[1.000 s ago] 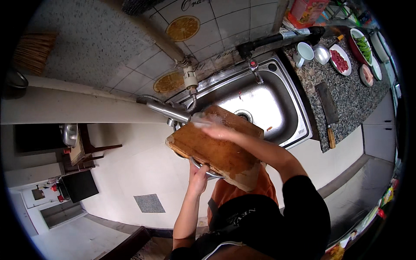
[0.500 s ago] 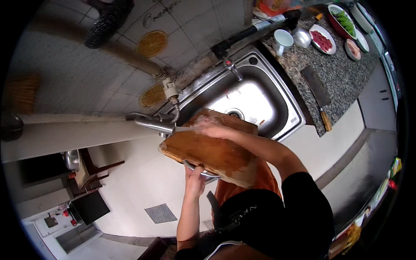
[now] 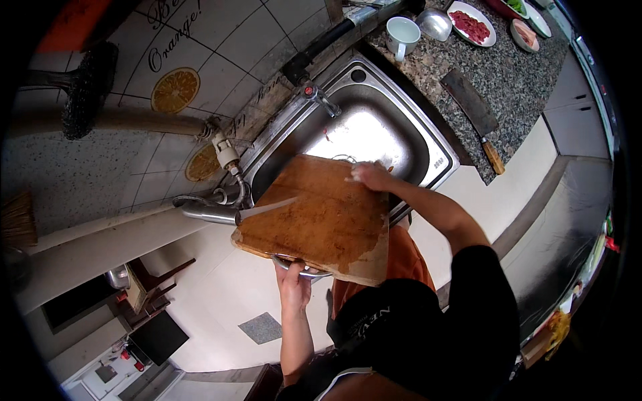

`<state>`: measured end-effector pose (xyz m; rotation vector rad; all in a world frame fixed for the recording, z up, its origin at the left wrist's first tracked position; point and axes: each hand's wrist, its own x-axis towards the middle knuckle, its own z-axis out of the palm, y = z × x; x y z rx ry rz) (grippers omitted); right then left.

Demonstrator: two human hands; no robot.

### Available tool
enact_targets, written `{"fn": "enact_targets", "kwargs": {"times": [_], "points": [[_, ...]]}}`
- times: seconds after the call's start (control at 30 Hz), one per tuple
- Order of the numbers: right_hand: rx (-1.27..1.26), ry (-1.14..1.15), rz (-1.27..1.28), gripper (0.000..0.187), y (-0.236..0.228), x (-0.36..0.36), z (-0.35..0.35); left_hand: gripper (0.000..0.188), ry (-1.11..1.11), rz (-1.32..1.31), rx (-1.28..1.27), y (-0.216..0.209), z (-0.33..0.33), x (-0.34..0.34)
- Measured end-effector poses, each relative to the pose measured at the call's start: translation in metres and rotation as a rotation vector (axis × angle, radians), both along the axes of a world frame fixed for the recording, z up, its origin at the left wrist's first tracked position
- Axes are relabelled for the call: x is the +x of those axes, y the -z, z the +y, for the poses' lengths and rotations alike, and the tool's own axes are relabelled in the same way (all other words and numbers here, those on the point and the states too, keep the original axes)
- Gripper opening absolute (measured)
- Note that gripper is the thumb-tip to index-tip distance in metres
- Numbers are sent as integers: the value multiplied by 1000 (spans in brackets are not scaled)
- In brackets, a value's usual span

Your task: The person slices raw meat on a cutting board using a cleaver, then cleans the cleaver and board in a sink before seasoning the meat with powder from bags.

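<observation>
A wet wooden cutting board (image 3: 321,220) is tilted over the near side of the steel sink (image 3: 414,123). My left hand (image 3: 293,284) is closed around the curved metal handle (image 3: 314,273) on the board's near edge. At the board's far right corner, my right hand (image 3: 372,176) touches the wood with its fingers bunched; whether anything is inside them is hidden. A pull-out faucet (image 3: 214,212) at the left sends a stream of water (image 3: 267,208) onto the board.
A second tap (image 3: 321,99) stands at the sink's back rim. On the granite counter (image 3: 528,80) at the right lie a cleaver (image 3: 471,103), a white mug (image 3: 402,35), a metal scoop (image 3: 435,24), a plate of red meat (image 3: 470,25) and a small bowl of pale meat (image 3: 525,35).
My right hand has moved right, from the water stream to the board's far right corner. The board now shows a flatter, broader face. My left hand keeps its hold; the view has shifted.
</observation>
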<state>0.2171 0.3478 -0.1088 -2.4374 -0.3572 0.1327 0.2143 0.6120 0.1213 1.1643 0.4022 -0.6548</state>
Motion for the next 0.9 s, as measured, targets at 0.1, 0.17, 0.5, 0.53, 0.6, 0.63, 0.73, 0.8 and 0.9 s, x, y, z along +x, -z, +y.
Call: {"fn": "enact_targets", "kwargs": {"times": [0.1,0.17,0.5,0.53,0.6,0.63,0.73,0.8,0.9], "points": [[8,155,120,25,-9,1,12,51,-21,-16,21,-4,-6,6],[126,112,18,23,-91,-9,51,44,-85,-15,62,-1,-8,4],[67,200,10,12,-32,33,57,53,-5,4,14,-4,-3,4],[331,206,64,12,-93,23,67,52,-37,13,1,-4,-3,2],[473,134,-8,14,-148,8,89,52,-40,40,2,-3,2,-2],[512,64,66,16,-144,9,88,52,-43,41,6,1,5,-2],[91,121,-10,21,-63,32,51,53,-53,36,-33,0,4,-5],[98,222,-68,23,-15,32,41,53,-15,19,-34,-2,-1,0],[301,38,-161,21,-101,20,63,55,-25,22,-31,-2,-1,1]]}}
